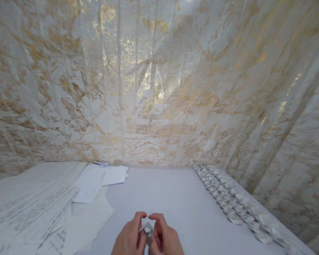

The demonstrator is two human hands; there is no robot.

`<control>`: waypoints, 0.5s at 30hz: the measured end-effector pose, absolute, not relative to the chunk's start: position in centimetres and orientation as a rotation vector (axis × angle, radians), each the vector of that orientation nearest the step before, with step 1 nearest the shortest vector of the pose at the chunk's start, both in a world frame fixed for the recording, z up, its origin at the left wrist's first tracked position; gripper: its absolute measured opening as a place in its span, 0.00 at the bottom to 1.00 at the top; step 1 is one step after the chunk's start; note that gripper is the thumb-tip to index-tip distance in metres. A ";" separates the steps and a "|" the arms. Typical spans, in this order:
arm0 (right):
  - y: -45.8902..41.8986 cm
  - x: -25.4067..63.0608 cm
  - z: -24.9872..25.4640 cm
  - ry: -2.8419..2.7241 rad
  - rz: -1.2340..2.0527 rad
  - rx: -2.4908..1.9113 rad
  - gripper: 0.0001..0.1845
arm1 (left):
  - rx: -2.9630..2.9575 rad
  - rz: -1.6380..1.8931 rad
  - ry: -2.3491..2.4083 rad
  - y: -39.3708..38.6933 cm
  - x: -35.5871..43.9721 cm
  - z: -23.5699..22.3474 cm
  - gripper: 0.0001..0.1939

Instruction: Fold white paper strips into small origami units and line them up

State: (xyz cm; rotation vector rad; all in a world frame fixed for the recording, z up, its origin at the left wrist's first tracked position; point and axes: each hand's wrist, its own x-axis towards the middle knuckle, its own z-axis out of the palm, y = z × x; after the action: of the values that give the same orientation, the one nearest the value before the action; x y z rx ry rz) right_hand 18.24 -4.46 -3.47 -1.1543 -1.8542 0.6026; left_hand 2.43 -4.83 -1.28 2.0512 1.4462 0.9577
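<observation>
Low in the middle of the head view, my left hand (131,234) and my right hand (163,235) come together over the white table. Between them they hold a small folded paper piece (148,228), whitish-grey with creased, angled faces. Both thumbs press on it from the near side, while the index fingers curve above it with their tips almost meeting. Part of the piece is hidden behind the fingers.
Printed sheets (34,209) and blank white paper (89,182) overlap on the left of the table (154,191). Rows of small folded paper pieces (225,202) run along the right edge. A shiny gold-and-white patterned covering (149,88) rises behind the table.
</observation>
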 end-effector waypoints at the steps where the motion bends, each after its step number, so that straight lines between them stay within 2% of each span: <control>1: -4.5 18.2 -3.4 -1.870 0.612 -1.148 0.27 | 2.047 0.950 1.447 -4.8 2.4 -1.3 0.16; 3: -4.5 18.2 -3.2 -1.881 0.624 -1.159 0.25 | 2.031 0.953 1.471 -4.9 2.5 -1.2 0.15; 8: -4.8 18.5 -1.7 -1.912 0.538 -1.219 0.13 | 2.032 0.882 1.502 -5.1 3.1 -1.0 0.16; 15: -5.2 18.6 0.5 -2.198 0.110 -1.302 0.13 | 2.039 0.775 1.461 -5.3 3.1 -0.9 0.15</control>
State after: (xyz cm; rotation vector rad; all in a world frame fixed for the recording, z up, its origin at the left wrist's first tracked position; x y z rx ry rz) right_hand 18.64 -5.20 0.51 -1.3017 -2.1978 0.1100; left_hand 3.13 -5.34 -0.91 2.0390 1.4609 0.7753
